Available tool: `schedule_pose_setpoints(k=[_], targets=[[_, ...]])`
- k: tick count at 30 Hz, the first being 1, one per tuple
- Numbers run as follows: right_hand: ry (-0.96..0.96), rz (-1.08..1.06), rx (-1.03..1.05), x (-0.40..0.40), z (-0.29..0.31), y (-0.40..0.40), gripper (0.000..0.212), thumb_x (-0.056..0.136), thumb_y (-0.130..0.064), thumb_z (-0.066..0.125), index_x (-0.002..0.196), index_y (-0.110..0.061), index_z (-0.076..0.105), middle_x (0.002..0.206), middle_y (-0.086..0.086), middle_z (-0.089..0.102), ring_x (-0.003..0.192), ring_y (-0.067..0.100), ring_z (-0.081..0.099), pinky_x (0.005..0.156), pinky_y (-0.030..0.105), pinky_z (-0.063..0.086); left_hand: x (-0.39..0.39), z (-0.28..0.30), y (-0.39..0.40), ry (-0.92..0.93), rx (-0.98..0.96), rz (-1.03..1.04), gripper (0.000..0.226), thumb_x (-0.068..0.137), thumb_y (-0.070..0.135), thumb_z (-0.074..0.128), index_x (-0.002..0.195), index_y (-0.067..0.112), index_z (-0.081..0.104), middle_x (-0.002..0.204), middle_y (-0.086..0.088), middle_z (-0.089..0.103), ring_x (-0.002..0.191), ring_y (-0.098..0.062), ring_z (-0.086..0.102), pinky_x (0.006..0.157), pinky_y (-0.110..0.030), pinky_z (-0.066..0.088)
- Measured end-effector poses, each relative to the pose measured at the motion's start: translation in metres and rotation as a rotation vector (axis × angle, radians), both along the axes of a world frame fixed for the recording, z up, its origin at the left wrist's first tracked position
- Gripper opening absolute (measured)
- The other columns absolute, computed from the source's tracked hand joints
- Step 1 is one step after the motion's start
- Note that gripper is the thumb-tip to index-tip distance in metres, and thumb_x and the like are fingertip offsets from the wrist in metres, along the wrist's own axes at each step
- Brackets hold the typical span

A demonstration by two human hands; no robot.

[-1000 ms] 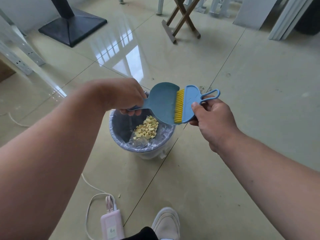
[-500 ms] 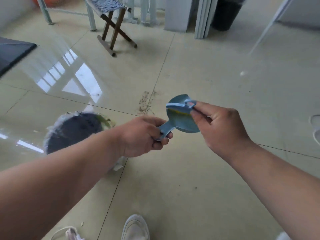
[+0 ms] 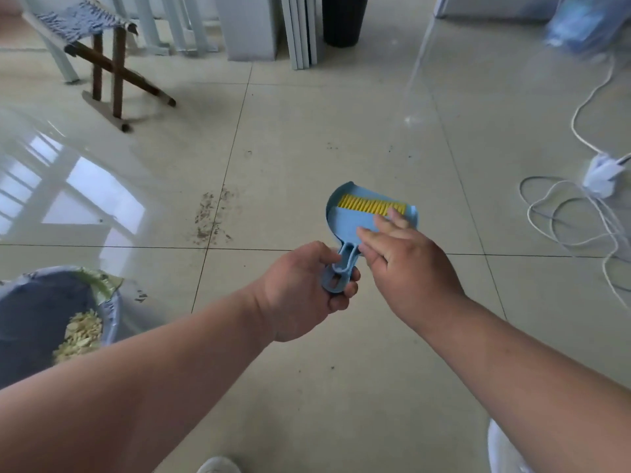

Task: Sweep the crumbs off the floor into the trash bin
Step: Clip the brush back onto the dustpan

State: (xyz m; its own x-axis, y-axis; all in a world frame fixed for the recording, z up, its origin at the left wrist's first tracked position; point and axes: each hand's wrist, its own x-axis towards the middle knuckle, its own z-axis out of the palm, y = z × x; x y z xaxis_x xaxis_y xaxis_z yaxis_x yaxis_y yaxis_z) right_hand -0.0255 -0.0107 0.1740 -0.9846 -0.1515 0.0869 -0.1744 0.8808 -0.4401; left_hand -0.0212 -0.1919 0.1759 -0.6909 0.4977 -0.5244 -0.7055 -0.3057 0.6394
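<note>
My left hand (image 3: 300, 288) grips the stacked handles of a blue dustpan (image 3: 343, 221) and a blue brush with yellow bristles (image 3: 370, 204) that lies nested in the pan. My right hand (image 3: 409, 264) hovers over the brush body with its fingers spread, the fingertips touching or just above it. The trash bin (image 3: 114, 312), lined with a grey bag, stands at the lower left and holds a heap of pale yellow crumbs (image 3: 80, 336). A patch of fine brown crumbs (image 3: 210, 216) lies on the tiled floor to the left of the pan.
A wooden folding stool (image 3: 102, 66) stands at the back left. White panels (image 3: 302, 29) and a black bin (image 3: 345, 18) lean at the back wall. A white adapter (image 3: 601, 172) with looped cables (image 3: 560, 216) lies at the right. My shoe (image 3: 218, 466) shows at the bottom.
The pan and brush moved away from over the bin, to the right. The brush now lies nested in the pan, and my right hand has let go of its handle.
</note>
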Motion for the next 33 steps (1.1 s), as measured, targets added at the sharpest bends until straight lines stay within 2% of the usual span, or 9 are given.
schedule_pose_setpoints(k=[2,5,10,14,17,22,25,29,33], targets=[[0.005,0.018,0.017,0.0,-0.014,0.013,0.026,0.103,-0.022,0.063,0.124,-0.012,0.075,0.138,0.018,0.066,0.139,0.035,0.054,0.123,0.055,0.029,-0.002,-0.012,0.013,0.012,-0.057,0.033,0.031,0.094,0.005,0.04,0.118,-0.001,0.058,0.094,-0.016,0.056,0.071,-0.022,0.054,0.061,-0.03,0.041],[-0.068,0.017,-0.01,-0.001,-0.027,0.034,0.029,0.104,-0.026,0.059,0.129,-0.017,0.073,0.143,0.013,0.064,0.142,0.027,0.052,0.128,0.051,0.018,-0.005,-0.027,0.034,0.021,-0.116,0.037,0.034,0.097,-0.006,0.037,0.12,-0.004,0.061,0.093,-0.017,0.058,0.071,-0.023,0.055,0.06,-0.03,0.042],[-0.178,0.031,-0.046,0.001,-0.051,0.065,0.027,0.102,-0.024,0.061,0.125,-0.022,0.075,0.145,0.011,0.063,0.143,0.029,0.05,0.126,0.048,0.023,-0.004,-0.055,0.07,0.002,-0.169,0.005,0.037,0.095,-0.013,0.035,0.122,-0.008,0.06,0.094,-0.016,0.059,0.072,-0.021,0.055,0.067,-0.032,0.042],[-0.241,-0.015,-0.05,0.007,-0.073,0.084,0.028,0.1,-0.024,0.063,0.126,-0.02,0.074,0.148,0.009,0.06,0.145,0.028,0.046,0.124,0.047,0.029,0.004,-0.086,0.095,-0.009,-0.247,-0.035,0.033,0.102,-0.007,0.039,0.123,0.0,0.064,0.106,-0.015,0.065,0.081,-0.02,0.064,0.072,-0.031,0.046],[-0.307,-0.056,-0.013,0.017,-0.095,0.093,0.034,0.099,-0.027,0.063,0.131,-0.017,0.072,0.15,0.01,0.059,0.145,0.03,0.046,0.121,0.045,0.034,0.021,-0.114,0.111,-0.043,-0.384,-0.075,0.032,0.106,0.003,0.044,0.127,0.013,0.066,0.109,-0.005,0.074,0.09,-0.017,0.07,0.077,-0.03,0.05],[-0.555,-0.059,-0.008,0.057,-0.151,0.098,0.034,0.1,-0.032,0.056,0.127,-0.016,0.068,0.16,0.01,0.046,0.15,0.029,0.034,0.121,0.042,0.032,0.066,-0.164,0.128,-0.137,-0.648,-0.134,0.027,0.107,0.013,0.045,0.116,0.015,0.07,0.09,-0.001,0.073,0.079,-0.016,0.065,0.061,-0.026,0.043],[-0.669,-0.035,-0.028,0.082,-0.178,0.096,0.043,0.104,-0.031,0.049,0.145,-0.017,0.054,0.171,0.01,0.024,0.16,0.025,0.012,0.127,0.036,0.018,0.085,-0.183,0.132,-0.201,-0.666,-0.12,0.026,0.107,0.014,0.044,0.111,0.015,0.07,0.086,-0.004,0.066,0.076,-0.017,0.059,0.059,-0.026,0.04],[-0.677,-0.009,-0.029,0.097,-0.195,0.091,0.053,0.105,-0.031,0.051,0.156,-0.018,0.042,0.174,0.009,0.013,0.161,0.024,0.001,0.127,0.035,0.013,0.09,-0.2,0.13,-0.214,-0.7,-0.162,0.027,0.107,0.014,0.045,0.122,0.017,0.067,0.094,-0.003,0.069,0.08,-0.016,0.065,0.069,-0.025,0.047],[-0.698,0.066,-0.002,0.096,-0.207,0.089,0.055,0.106,-0.029,0.051,0.158,-0.017,0.038,0.174,0.01,0.012,0.161,0.025,0.002,0.128,0.036,0.014,0.084,-0.21,0.127,-0.252,-0.676,-0.159,0.029,0.108,0.01,0.044,0.132,0.012,0.059,0.106,-0.008,0.069,0.071,-0.011,0.066,0.047,-0.012,0.047]])
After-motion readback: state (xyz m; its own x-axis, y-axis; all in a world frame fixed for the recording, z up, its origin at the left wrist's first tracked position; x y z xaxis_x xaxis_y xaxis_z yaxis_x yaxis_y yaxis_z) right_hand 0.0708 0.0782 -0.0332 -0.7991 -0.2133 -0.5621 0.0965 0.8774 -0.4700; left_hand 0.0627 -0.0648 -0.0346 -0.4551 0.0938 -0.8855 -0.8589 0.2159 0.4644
